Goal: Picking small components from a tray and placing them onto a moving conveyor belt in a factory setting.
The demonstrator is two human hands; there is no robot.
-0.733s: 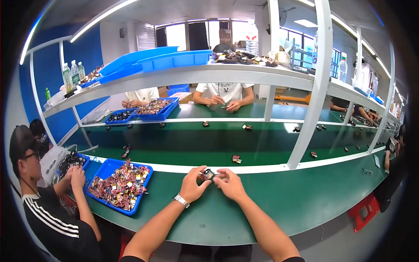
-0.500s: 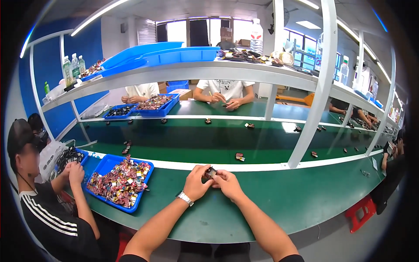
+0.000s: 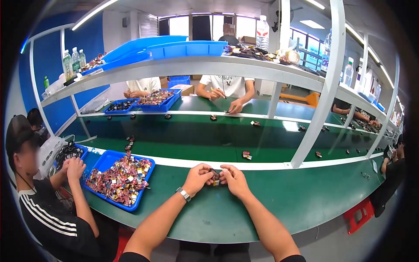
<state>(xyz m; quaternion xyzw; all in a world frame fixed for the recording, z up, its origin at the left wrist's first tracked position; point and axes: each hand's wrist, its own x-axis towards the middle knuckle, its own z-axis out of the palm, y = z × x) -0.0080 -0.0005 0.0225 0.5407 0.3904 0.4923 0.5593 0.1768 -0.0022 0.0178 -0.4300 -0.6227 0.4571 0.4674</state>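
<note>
Over the near green bench top, a small dark electronic part [image 3: 215, 175] with a pale yellow-white patch at its lower edge is held between my two hands. My left hand [image 3: 198, 178], below a metal-band watch, pinches it from the left with thumb and forefinger. From the other side, my right hand [image 3: 234, 179] has its fingers closed at the part's right end. The fingers cover much of the part, so its exact kind cannot be told.
Left of my hands, a blue tray [image 3: 150, 174] holds heaped small wired parts. A co-worker [image 3: 52, 192] sits beyond it. Ahead, scattered parts lie on a dark green belt [image 3: 187, 150]. A white upright post [image 3: 317, 100] and a shelf [image 3: 192, 67] carrying trays and bottles stand over it.
The part is turned, with its pale patch now low and its shiny face no longer showing. My right hand has shifted right with fingers raised. Parts on the belt appear a little farther right.
</note>
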